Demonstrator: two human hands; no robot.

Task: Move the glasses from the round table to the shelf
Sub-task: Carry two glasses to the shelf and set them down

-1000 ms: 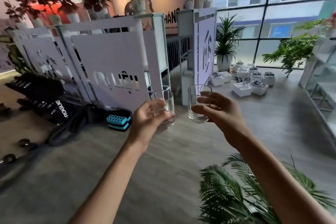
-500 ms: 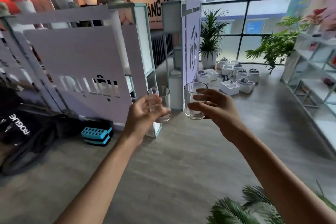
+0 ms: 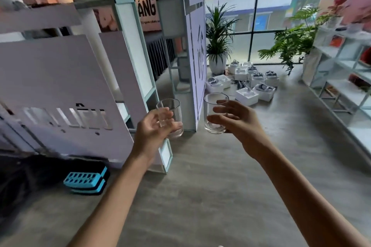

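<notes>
I hold two clear empty drinking glasses out in front of me at chest height, both upright. My left hand [image 3: 153,129] grips the left glass [image 3: 173,113] around its lower half. The right glass [image 3: 212,118] is pinched from its right side by my right hand [image 3: 236,124]. A white open shelf unit [image 3: 349,90] stands along the right wall, well beyond my hands. The round table is out of view.
White display panels [image 3: 60,90] and a tall white stand [image 3: 197,56] rise close ahead on the left. A blue crate [image 3: 85,181] lies on the floor at lower left. White boxes [image 3: 247,95] and potted plants [image 3: 217,32] sit by the window; grey floor runs ahead on the right.
The view has swung to the right and moved forward: the panels slid left, the right shelf unit came into view, and the palm fronds at the bottom dropped out. Both hands keep their glasses.
</notes>
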